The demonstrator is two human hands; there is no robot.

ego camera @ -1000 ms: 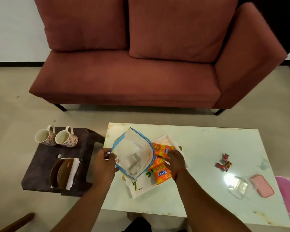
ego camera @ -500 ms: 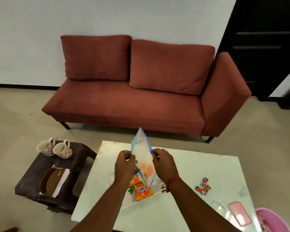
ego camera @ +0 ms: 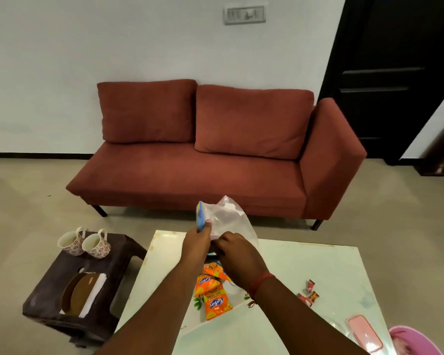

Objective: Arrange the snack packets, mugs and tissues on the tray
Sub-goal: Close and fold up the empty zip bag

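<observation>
Both hands are meeting above the near centre of the frame, over the pale table (ego camera: 305,272). The left hand (ego camera: 196,239) is pinching the blue-edged rim of a clear plastic bag (ego camera: 227,220) between thumb and curled fingers. The right hand (ego camera: 237,254) is gripping the same bag lower down, its fingers curled on the plastic; a red thread is showing on that wrist. The bag is standing up in the air, its mouth toward the sofa (ego camera: 215,160).

Directly beneath the hands, orange snack packets (ego camera: 213,293) are lying overlapped on the white tray (ego camera: 231,301), which is sitting on the table and is mostly hidden by the forearms.

At lower left of the frame, two floral mugs (ego camera: 83,243) are lying tipped on their sides, touching each other, on a dark stool (ego camera: 51,301). Nearer on the same stool, white tissues (ego camera: 94,290) are standing in a brown holder (ego camera: 75,294).

At lower right, small wrapped sweets (ego camera: 309,294) are lying on the table, well apart from the tray, and a pink phone (ego camera: 364,333) is lying near the table's corner.
</observation>
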